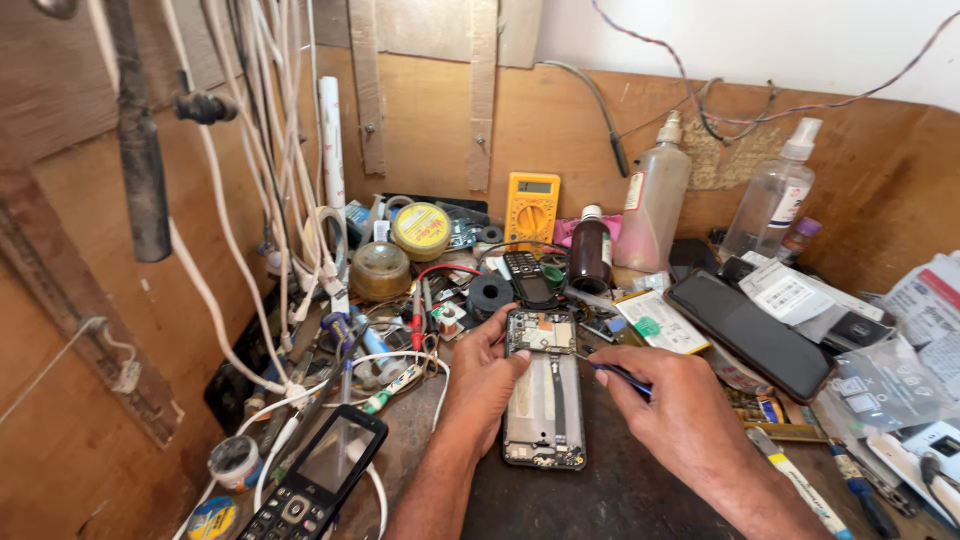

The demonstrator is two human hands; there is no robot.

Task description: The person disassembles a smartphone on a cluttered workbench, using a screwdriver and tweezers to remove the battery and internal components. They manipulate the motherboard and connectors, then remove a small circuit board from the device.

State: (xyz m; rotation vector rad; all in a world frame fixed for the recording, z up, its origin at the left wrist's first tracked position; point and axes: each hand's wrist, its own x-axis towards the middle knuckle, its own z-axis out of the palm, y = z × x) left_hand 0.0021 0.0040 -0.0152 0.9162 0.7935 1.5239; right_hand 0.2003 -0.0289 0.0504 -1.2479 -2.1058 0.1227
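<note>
Left hand [487, 375] steadying opened phone [545, 390], right hand [668, 400] pinching tweezers [612, 370]

Both forearms enter from the bottom edge and converge toward the middle of the view. The left hand [487, 372] lies palm down, wrist at about 7 o'clock from the knuckles, fingers curled and pointing toward 1 o'clock, the thumb stretched out to the right and pressed flat. The right hand [668, 400] comes in from 5 o'clock, back of the hand up, fingers bunched in a pinch that points toward 10 o'clock. The two hands sit near each other, not touching.
</note>
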